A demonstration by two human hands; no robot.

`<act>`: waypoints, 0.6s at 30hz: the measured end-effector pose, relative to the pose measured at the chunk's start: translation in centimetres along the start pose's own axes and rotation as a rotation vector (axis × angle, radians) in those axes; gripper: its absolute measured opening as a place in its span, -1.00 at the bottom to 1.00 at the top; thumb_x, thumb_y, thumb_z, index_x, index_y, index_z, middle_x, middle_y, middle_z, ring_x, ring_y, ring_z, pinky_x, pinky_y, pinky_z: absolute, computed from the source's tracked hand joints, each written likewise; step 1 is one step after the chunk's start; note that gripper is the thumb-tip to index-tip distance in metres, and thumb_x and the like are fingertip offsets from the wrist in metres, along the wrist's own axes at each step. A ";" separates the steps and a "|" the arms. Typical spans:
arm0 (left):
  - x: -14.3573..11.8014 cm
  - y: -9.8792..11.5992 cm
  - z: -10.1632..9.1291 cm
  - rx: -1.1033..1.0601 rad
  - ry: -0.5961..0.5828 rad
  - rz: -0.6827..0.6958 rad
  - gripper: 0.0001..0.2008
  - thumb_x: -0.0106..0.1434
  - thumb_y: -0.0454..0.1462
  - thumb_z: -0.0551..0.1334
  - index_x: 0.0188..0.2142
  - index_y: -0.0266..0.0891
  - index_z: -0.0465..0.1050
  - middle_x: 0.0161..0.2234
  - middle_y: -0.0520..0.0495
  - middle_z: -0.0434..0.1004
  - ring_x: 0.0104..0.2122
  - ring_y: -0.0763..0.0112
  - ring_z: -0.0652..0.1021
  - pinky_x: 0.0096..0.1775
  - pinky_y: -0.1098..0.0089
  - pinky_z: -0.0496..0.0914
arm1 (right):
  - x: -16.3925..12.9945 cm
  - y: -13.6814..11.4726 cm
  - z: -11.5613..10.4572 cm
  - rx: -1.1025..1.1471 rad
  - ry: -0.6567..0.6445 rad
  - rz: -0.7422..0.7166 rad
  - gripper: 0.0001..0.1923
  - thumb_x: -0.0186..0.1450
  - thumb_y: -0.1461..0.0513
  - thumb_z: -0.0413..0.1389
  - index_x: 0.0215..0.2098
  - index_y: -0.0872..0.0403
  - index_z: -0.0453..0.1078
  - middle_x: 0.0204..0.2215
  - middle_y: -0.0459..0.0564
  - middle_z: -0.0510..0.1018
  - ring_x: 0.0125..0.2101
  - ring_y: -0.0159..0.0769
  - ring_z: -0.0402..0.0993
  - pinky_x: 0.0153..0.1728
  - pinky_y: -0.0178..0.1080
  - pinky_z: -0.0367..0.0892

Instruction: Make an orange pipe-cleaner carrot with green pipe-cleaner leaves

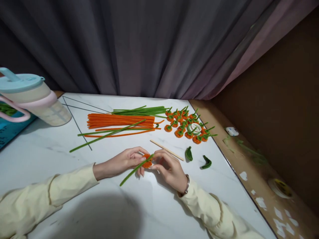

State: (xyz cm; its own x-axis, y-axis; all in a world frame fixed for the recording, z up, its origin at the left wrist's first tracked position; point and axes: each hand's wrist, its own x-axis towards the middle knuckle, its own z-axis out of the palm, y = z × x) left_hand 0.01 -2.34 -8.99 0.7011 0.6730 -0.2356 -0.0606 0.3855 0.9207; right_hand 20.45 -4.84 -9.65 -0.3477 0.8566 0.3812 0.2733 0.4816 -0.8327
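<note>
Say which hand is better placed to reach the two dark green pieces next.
Likely the right hand: both dark green pieces lie on its side, and it sits between them and the left hand. Both hands are at the orange piece, though.

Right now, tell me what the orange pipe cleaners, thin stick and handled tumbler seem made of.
Orange pipe cleaners: likely chenille fiber, judging by the matte, soft-edged strands; any wire core is hidden. Thin stick: apparently unpainted wood, from its pale tan color. Handled tumbler: probably plastic, its body cloudy and translucent.
</note>
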 end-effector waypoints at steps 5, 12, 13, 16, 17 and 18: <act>-0.1 0.1 0.1 0.075 0.010 0.002 -0.74 0.25 -0.14 0.20 -0.21 -0.32 0.37 -0.50 -0.07 0.56 -0.49 0.40 0.54 -0.33 0.35 0.40 | -0.1 0.1 0.3 -0.006 0.027 0.021 -0.92 0.28 0.21 0.10 -0.32 0.07 0.36 -0.38 -0.02 0.49 -0.38 -0.35 0.43 -0.35 -0.31 0.36; 0.1 -0.2 0.3 0.047 0.040 -0.007 -0.67 0.19 -0.08 0.26 -0.26 -0.35 0.38 -0.51 -0.11 0.57 -0.51 0.39 0.55 -0.36 0.36 0.41 | -0.5 -0.2 0.8 -0.062 0.075 -0.080 -0.91 0.32 0.31 0.02 -0.34 0.07 0.33 -0.43 -0.03 0.45 -0.39 -0.37 0.39 -0.34 -0.31 0.34; 0.2 -0.2 0.4 0.049 0.042 -0.008 -0.66 0.18 -0.07 0.26 -0.26 -0.35 0.39 -0.51 -0.11 0.57 -0.52 0.39 0.55 -0.36 0.35 0.42 | -0.5 -0.3 0.9 -0.061 0.076 -0.095 -0.91 0.32 0.32 0.01 -0.34 0.07 0.33 -0.43 -0.03 0.45 -0.39 -0.37 0.38 -0.35 -0.31 0.34; 0.1 0.1 0.7 0.054 0.038 -0.012 -0.66 0.18 -0.06 0.26 -0.28 -0.34 0.39 -0.53 -0.09 0.56 -0.52 0.38 0.55 -0.36 0.35 0.42 | -0.6 -0.3 1.0 -0.046 0.073 -0.136 -0.90 0.31 0.35 0.01 -0.32 0.07 0.33 -0.44 -0.03 0.45 -0.40 -0.36 0.38 -0.36 -0.32 0.34; 0.0 0.2 0.7 0.061 0.034 -0.014 -0.67 0.18 -0.07 0.26 -0.29 -0.34 0.39 -0.53 -0.09 0.56 -0.51 0.38 0.55 -0.36 0.35 0.42 | -0.6 -0.3 1.0 -0.037 0.070 -0.143 -0.90 0.31 0.35 0.01 -0.33 0.07 0.33 -0.44 -0.03 0.45 -0.40 -0.36 0.38 -0.36 -0.32 0.35; 0.0 0.3 0.8 0.069 0.028 -0.017 -0.67 0.19 -0.07 0.25 -0.29 -0.34 0.39 -0.52 -0.09 0.56 -0.50 0.38 0.55 -0.35 0.36 0.42 | -0.6 -0.3 1.0 -0.028 0.065 -0.148 -0.89 0.31 0.36 0.01 -0.33 0.07 0.33 -0.44 -0.03 0.45 -0.39 -0.36 0.39 -0.36 -0.32 0.35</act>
State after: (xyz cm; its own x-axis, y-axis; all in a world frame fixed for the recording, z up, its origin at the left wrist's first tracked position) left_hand 0.53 -2.73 -8.46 0.6816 0.6841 -0.2594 0.0012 0.3536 0.9354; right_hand 19.65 -5.67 -10.05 -0.3272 0.7858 0.5248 0.2487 0.6074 -0.7545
